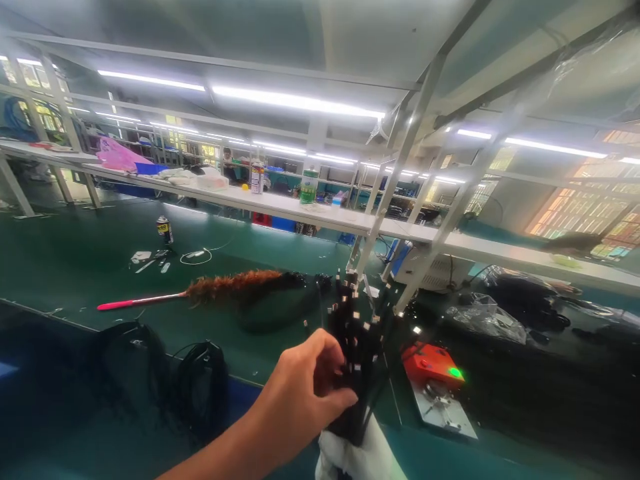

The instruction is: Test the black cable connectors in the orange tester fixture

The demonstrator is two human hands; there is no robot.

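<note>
A bundle of thin black cables (350, 417) with small, pale, square-looking ends stands upright in front of me. My right hand (357, 457), in a white glove, is wrapped around its lower part. From the lower left, my bare left hand (313, 383) reaches to the side of the bundle. Its fingers are curled and its thumb lies across the front of the cables; the fingertips are partly hidden. Right of the bundle is a small red device (433, 365) with a lit green light and a metal plate (445, 413).
On the green table (100, 253) lie a red-handled feather duster (233, 285), a spray can (164, 230) and a white cable loop (200, 255). Coiled black cables (203, 380) hang at the front edge. A raised shelf (285, 207) carries a green container (308, 188); plastic-wrapped goods (493, 317) lie right.
</note>
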